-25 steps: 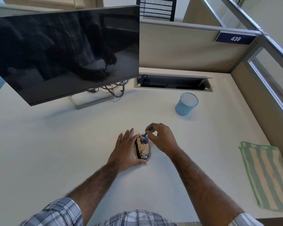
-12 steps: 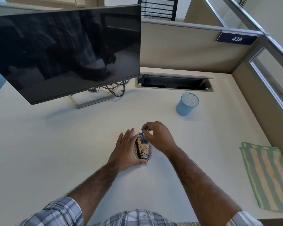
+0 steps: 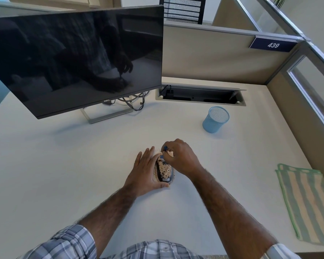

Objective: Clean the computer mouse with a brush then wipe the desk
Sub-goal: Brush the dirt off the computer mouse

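Right hand [image 3: 181, 157] is curled, pinching a small blue plastic brush [image 3: 165, 147] at the far end of the mouse [image 3: 164, 171]; I can't make out the bristles. Left hand [image 3: 146, 172] braces the mouse: fingers straight along its left flank, thumb hooked round the near end.

Mouse is a rounded dark oval shell, top speckled with tan crumbs [image 3: 165, 168], more spilled at its edges. Long axis runs away from me, tilted slightly, logo end near me, nose under the right hand. It sits mid-surface, just ahead of me.

Surface [image 3: 64, 165] is matte white laminate. Right of the hands, well apart: a light-blue wire-mesh cup [image 3: 215, 119] standing upright, and near the right edge a folded green-and-cream striped cloth [image 3: 307, 202]. Far left is a glossy black monitor [image 3: 73, 58] on a metal frame stand, cables [image 3: 133, 104] under it. An open cable tray [image 3: 200, 96] is set in the back. Beige fabric partitions [image 3: 204, 57] with a "439" plate [image 3: 273, 45].
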